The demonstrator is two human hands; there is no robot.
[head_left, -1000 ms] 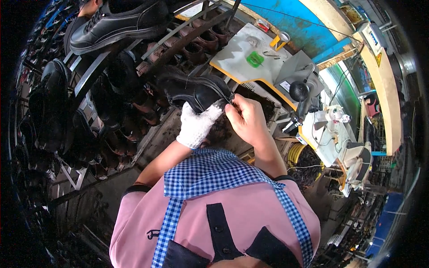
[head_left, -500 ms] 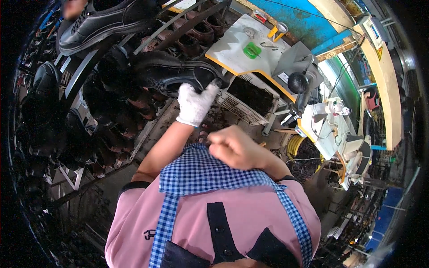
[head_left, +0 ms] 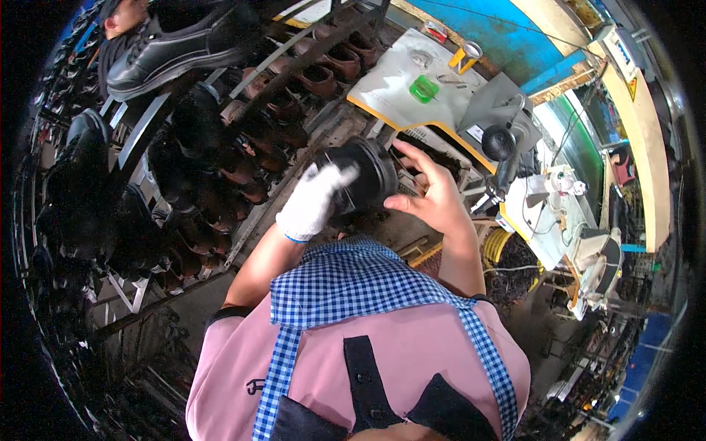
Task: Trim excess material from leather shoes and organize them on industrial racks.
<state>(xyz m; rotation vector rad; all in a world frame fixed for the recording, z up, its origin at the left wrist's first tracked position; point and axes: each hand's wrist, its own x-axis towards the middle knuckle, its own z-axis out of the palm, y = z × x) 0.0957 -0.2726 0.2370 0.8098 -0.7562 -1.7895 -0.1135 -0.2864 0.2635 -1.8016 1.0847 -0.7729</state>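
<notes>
A black shoe (head_left: 371, 176) is held in front of my chest, seen end-on and somewhat blurred. My left hand (head_left: 307, 204), in a white knit glove, is closed around its left side. Bare, with thumb and fingers spread apart, my right hand (head_left: 440, 192) is at the shoe's right side; its fingertips are close to the shoe, and I cannot tell whether they touch it. The side of the shoe under the glove is hidden.
Racks at left hold several shoes, including a large black one (head_left: 176, 55) close by and brown ones (head_left: 342, 62) behind. A white worktable (head_left: 390, 73) carries a green container (head_left: 423, 89) and a yellow can (head_left: 465, 57). Beneath it is a crate (head_left: 434, 140). Another person (head_left: 126, 18) is at upper left.
My left hand has brought the black shoe away from the rack, nearer my body, turning it end-on. My right hand has risen beside it, its fingers opening from a curled shape.
</notes>
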